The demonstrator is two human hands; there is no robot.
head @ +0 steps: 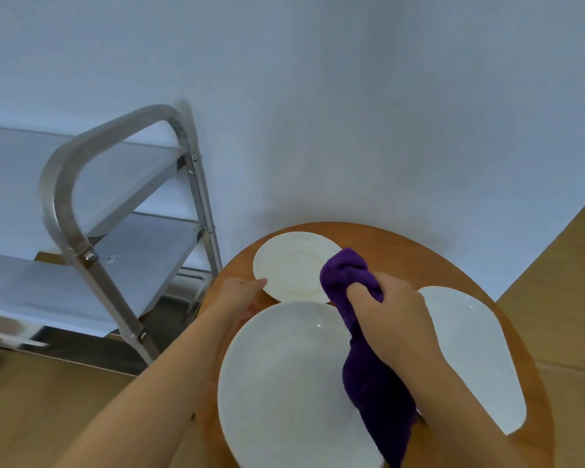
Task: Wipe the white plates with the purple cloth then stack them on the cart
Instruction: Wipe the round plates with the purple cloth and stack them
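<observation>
Three white plates lie on a round wooden table (402, 251). The small plate (291, 265) is at the back, the large plate (284, 376) is nearest me, and a third plate (477, 352) is on the right. My left hand (240, 295) holds the small plate's left rim with the thumb on top; its fingers are partly hidden. My right hand (395, 319) grips the purple cloth (345, 275). The bunched top of the cloth rests on the small plate's right edge. Its tail hangs over the large plate.
A steel cart (81, 204) with flat shelves and a curved handle stands to the left of the table, against a white wall. The floor around it is wooden.
</observation>
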